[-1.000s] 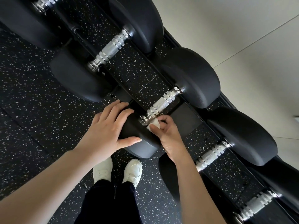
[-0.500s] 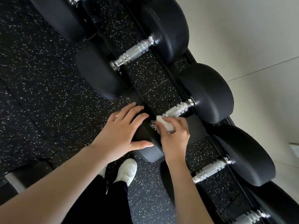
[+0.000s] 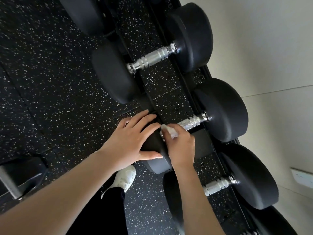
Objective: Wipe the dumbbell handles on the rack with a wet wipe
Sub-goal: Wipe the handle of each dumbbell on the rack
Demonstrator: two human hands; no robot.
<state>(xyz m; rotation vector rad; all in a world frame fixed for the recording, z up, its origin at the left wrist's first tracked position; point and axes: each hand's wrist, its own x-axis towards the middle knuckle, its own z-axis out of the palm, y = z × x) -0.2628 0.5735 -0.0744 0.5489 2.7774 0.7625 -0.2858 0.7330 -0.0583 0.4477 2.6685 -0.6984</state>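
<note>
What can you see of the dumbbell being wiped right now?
The middle dumbbell lies across the rack, with round matte black heads and a ridged, knurled chrome handle. The far head sits toward the wall. The left hand rests spread on the near head; the right hand holds a white wet wipe at the handle's near end.

A black rack (image 3: 174,68) carries dumbbells side by side: a middle dumbbell (image 3: 225,111), another (image 3: 191,36) beyond it, a third (image 3: 252,177) nearer.
</note>
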